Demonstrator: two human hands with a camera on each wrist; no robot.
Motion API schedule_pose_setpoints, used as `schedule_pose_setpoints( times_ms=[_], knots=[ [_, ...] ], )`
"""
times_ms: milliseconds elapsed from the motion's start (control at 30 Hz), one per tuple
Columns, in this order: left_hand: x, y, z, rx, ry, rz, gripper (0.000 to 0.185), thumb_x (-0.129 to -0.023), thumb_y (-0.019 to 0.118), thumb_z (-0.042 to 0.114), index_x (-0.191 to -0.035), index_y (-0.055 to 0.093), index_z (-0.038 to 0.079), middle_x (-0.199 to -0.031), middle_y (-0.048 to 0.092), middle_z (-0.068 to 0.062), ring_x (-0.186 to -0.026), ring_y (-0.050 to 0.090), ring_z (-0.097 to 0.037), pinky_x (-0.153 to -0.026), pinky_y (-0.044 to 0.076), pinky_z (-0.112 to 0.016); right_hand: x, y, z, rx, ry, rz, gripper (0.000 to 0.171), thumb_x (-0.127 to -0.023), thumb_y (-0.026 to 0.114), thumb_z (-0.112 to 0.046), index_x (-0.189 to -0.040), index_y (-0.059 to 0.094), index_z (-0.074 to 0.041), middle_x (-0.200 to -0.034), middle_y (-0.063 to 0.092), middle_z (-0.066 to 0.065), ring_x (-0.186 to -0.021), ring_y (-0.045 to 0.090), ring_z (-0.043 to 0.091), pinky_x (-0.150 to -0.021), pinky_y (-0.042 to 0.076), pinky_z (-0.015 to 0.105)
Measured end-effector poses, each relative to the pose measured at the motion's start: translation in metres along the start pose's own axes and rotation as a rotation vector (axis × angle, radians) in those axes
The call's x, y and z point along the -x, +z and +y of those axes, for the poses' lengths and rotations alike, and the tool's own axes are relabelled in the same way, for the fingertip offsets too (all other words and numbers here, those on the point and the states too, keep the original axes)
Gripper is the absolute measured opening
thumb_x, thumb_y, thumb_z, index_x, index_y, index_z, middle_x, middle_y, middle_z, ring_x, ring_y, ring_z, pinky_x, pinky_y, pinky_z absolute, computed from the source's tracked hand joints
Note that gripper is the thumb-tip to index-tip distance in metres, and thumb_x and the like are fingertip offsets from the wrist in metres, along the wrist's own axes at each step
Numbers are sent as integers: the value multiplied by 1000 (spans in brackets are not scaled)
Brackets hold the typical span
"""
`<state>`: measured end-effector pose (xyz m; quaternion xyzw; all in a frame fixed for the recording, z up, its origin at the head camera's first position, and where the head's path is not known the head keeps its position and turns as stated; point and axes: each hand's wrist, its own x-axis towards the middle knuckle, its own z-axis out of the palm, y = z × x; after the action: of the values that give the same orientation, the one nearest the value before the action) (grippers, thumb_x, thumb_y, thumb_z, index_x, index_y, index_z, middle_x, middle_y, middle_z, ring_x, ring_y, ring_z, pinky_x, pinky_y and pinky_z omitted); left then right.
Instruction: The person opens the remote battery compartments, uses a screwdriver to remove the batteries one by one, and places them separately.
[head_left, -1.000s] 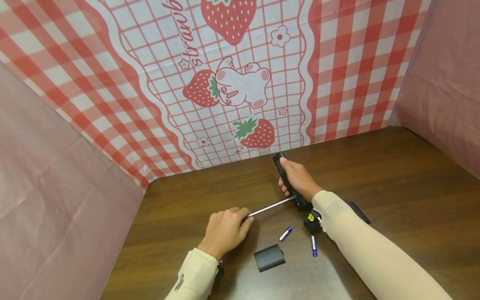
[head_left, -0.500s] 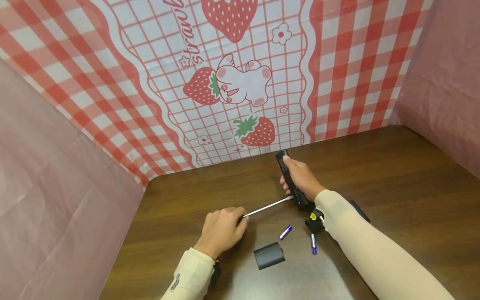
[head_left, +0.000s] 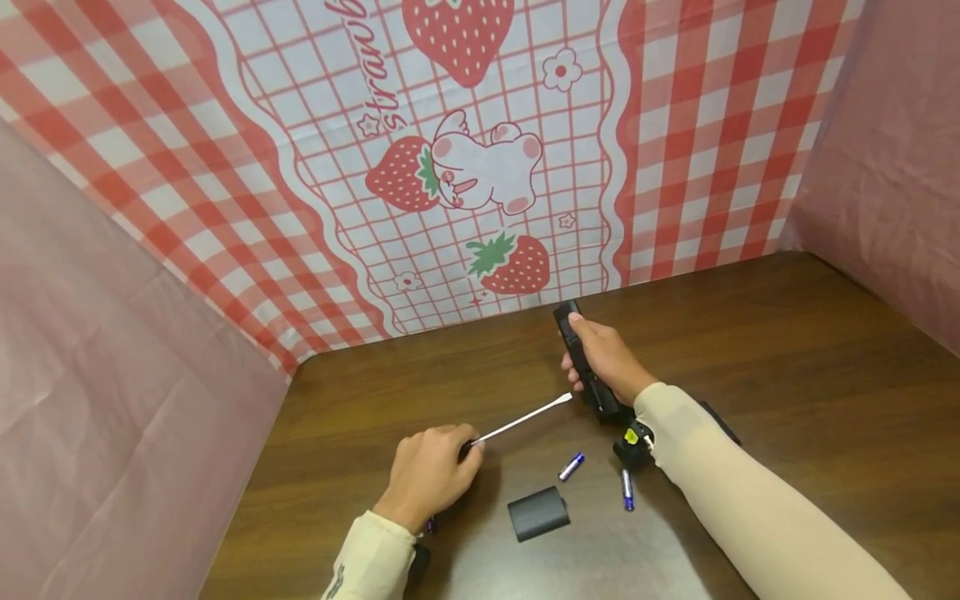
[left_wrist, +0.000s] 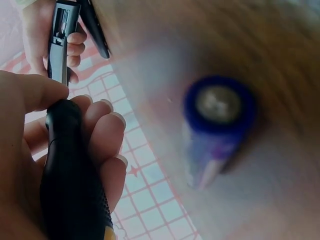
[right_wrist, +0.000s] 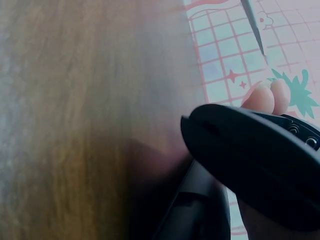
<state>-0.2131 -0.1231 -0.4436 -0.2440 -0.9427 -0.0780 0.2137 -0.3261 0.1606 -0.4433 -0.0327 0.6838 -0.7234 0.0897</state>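
Observation:
My left hand (head_left: 431, 475) grips the black handle of a flat-head screwdriver (left_wrist: 70, 170). Its metal shaft (head_left: 521, 419) points up and right, and in the head view the tip shows a small gap from the device. My right hand (head_left: 611, 358) holds a long black handheld device (head_left: 581, 362) tilted, thumb along its upper part. An open battery compartment (left_wrist: 61, 22) with metal contacts shows on the device in the left wrist view; springs are visible in the right wrist view. The device's exact kind is unclear.
On the wooden table (head_left: 825, 350) lie two blue-and-silver batteries, one (head_left: 572, 467) angled and one (head_left: 627, 490) further right. A black curved cover (head_left: 539, 513) lies in front. Another black flat piece (head_left: 720, 422) is partly behind the right sleeve. One blurred battery (left_wrist: 217, 130) stands near the left wrist.
My left hand has drawn the screwdriver back left and toward me, so its tip has come away from the device. My right hand has shifted slightly right with the device.

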Motion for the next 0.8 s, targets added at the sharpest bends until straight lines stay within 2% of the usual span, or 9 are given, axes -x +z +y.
schedule_pose_setpoints(
  times_ms=[333, 533, 800],
  knots=[
    [5, -4, -9, 15, -65, -60, 8, -90, 69, 32, -87, 74, 26, -83, 73, 10, -67, 69, -18, -49, 47, -36, 4, 1, 2, -73, -9, 16, 66, -106, 36, -53, -134, 40, 5, -77, 60, 10, -54, 58, 16, -51, 54, 34],
    [8, -5, -16, -8, -92, -60, 8, -91, 69, 32, -87, 74, 27, -85, 73, 11, -66, 68, -17, -47, 43, -33, 7, 3, 2, -118, -16, 15, 66, -106, 34, -53, -139, 40, 3, -78, 59, 9, -56, 58, 15, -52, 54, 32],
    [13, -6, -24, 3, -149, -54, 9, -91, 69, 36, -90, 76, 30, -88, 74, 12, -72, 71, -20, -51, 48, -39, 8, 5, 5, -121, -14, 12, 67, -106, 35, -53, -140, 40, 4, -78, 60, 10, -56, 59, 16, -52, 54, 33]
  ],
)
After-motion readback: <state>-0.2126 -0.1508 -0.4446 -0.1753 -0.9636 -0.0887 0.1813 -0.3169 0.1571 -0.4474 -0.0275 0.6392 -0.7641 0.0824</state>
